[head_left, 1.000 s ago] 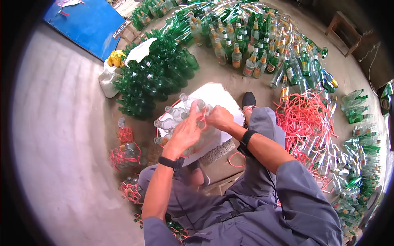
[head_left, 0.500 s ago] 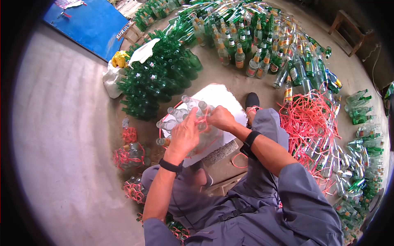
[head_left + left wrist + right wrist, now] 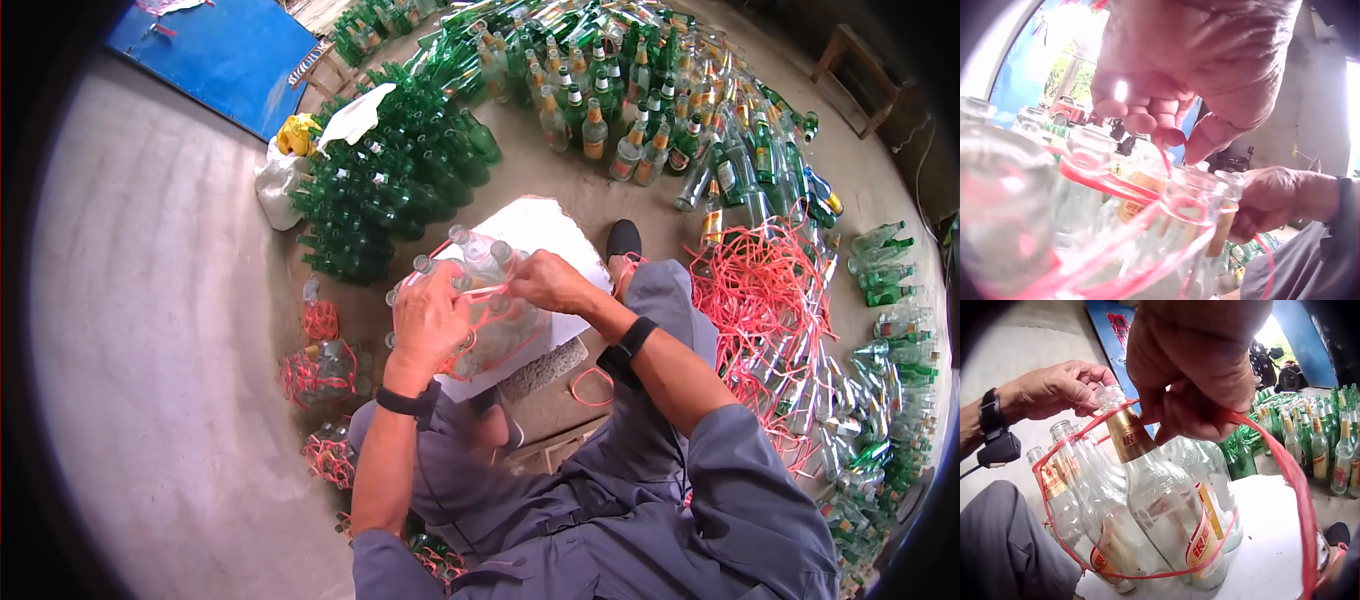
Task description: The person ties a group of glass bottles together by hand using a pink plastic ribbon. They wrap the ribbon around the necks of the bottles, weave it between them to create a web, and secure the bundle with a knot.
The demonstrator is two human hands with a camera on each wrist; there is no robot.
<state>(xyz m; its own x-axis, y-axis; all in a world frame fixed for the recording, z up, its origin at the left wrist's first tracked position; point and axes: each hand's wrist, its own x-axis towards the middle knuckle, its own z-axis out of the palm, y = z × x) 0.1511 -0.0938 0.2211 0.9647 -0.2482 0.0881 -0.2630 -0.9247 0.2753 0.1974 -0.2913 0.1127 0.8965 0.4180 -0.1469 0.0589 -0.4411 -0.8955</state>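
Clear glass bottles (image 3: pixel 487 262) stand bunched on a white board (image 3: pixel 545 222), with red strip (image 3: pixel 1116 575) running around their bodies and necks. The left hand (image 3: pixel 430 318) is over the near-left bottle tops; in the left wrist view its thumb and finger (image 3: pixel 1188 140) pinch a piece of red strip above a bottle mouth. The right hand (image 3: pixel 552 283) grips red strip beside a gold-necked bottle (image 3: pixel 1132 434), its fingers curled in the right wrist view, and a length of strip (image 3: pixel 1297 481) trails from it. The left hand (image 3: pixel 1060 387) is across that bottle's neck.
A tangle of red strip (image 3: pixel 755 285) lies to the right among bottles. Green bottles (image 3: pixel 385 200) stand at the front left, many more (image 3: pixel 600 85) beyond. Strip-wrapped bundles (image 3: pixel 320 372) sit left of the board. A shoe (image 3: pixel 623 238) is by its right edge.
The left hand has drawn back toward the lower left, its extended finger now bent. The right hand has shifted slightly right, still on the strip. The head view has shifted a little.
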